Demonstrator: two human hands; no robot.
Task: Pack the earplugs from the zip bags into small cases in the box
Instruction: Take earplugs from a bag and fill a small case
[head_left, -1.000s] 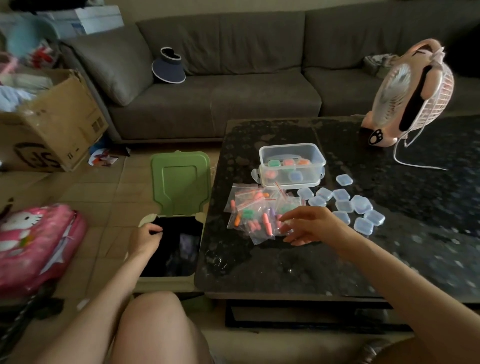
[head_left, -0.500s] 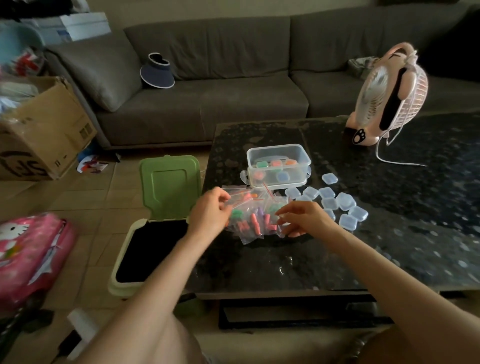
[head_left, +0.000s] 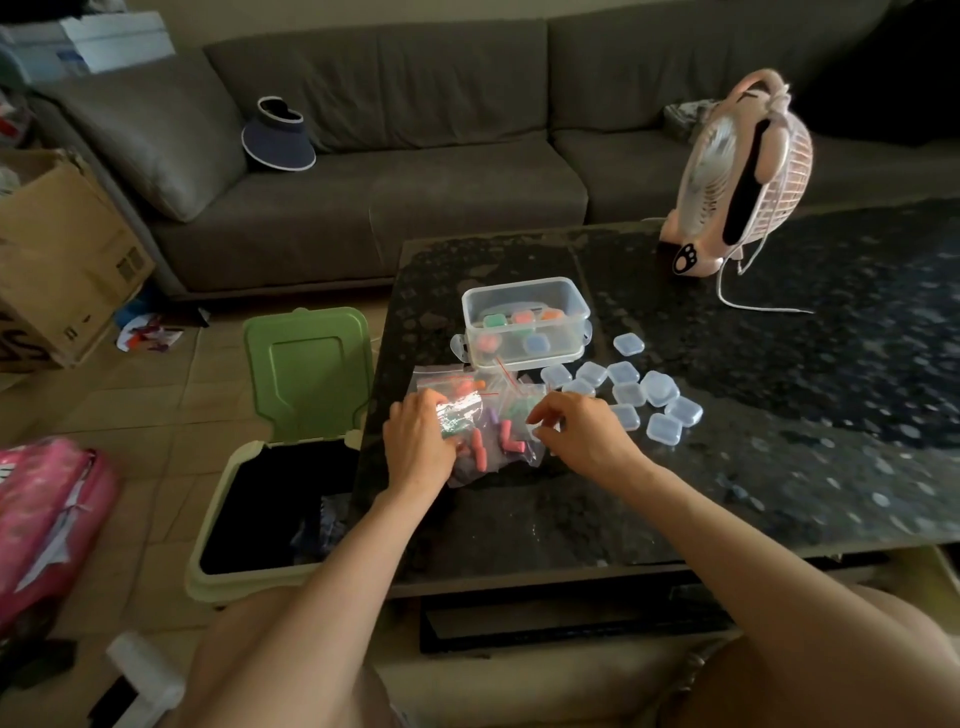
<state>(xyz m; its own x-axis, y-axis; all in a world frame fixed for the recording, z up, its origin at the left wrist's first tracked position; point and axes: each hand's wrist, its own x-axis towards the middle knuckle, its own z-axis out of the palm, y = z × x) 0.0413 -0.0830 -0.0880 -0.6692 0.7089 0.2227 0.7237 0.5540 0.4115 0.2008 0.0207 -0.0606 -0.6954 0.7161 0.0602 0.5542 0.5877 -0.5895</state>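
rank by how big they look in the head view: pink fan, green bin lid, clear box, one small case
Largest to smallest:
1. pink fan
2. green bin lid
3. clear box, only slightly smaller than the lid
4. small case

- my left hand (head_left: 421, 447), right hand (head_left: 582, 431): bare, fingers uncovered
- left forearm (head_left: 332, 571), right forearm (head_left: 727, 525): bare along the whole visible length
- left thigh (head_left: 270, 670), right knee (head_left: 831, 660): bare at the bottom edge
- pale sliver beside left thigh, bottom edge: too small to identify
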